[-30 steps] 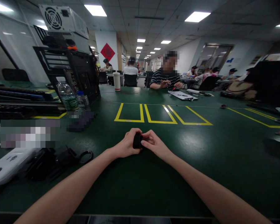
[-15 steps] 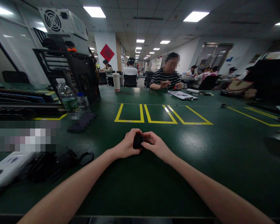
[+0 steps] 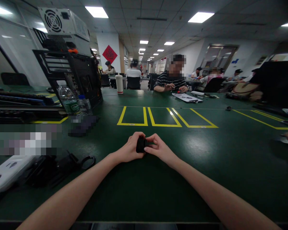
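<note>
Between my two hands, just above the green table (image 3: 144,191), is a small black block-like object (image 3: 140,145); its exact kind is too dark to make out. My left hand (image 3: 132,147) wraps round its left side, thumb and fingers curved over the top and bottom. On its right edge, the thumb and fingertips of my right hand (image 3: 157,146) pinch the object. Part of it is hidden behind my fingers.
Yellow tape outlines (image 3: 132,124) mark the table ahead. To the left are a computer case (image 3: 84,76), plastic bottle (image 3: 68,99), white device (image 3: 12,172) and black ring (image 3: 88,162). A white cup (image 3: 119,84) and clipboard (image 3: 187,97) stand farther back; a person (image 3: 170,78) sits opposite.
My right index finger and thumb have shifted slightly on the black object's right edge. My left hand keeps its hold. The view has moved very little.
</note>
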A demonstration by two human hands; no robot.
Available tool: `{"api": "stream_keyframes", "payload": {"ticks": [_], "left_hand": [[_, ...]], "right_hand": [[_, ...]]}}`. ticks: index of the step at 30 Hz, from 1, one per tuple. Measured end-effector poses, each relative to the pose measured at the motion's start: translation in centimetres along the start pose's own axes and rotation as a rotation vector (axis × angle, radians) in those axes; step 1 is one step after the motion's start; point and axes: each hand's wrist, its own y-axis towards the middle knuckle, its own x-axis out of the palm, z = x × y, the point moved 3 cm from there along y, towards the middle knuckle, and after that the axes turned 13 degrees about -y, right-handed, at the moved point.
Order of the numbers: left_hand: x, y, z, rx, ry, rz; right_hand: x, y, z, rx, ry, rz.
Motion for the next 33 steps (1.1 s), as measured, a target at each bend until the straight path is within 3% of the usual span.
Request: {"api": "stream_keyframes", "payload": {"ticks": [6, 16, 23, 33], "left_hand": [[-0.1, 0.0, 0.2, 0.024, -0.003, 0.002], [-0.5, -0.2, 0.9, -0.017, -0.023, -0.049], [0.0, 0.1, 0.0, 0.024, -0.002, 0.018], [0.0, 0.0, 0.0, 0.035, -0.031, -0.006]], "right_hand": [[-0.1, 0.3, 0.2, 0.020, -0.072, 0.094], [0.0, -0.1, -0.5, -0.041, -0.057, -0.026], [0.1, 0.2, -0.1, -0.039, -0.060, 0.045], [0.5, -0.2, 0.0, -0.119, -0.169, 0.076]]}}
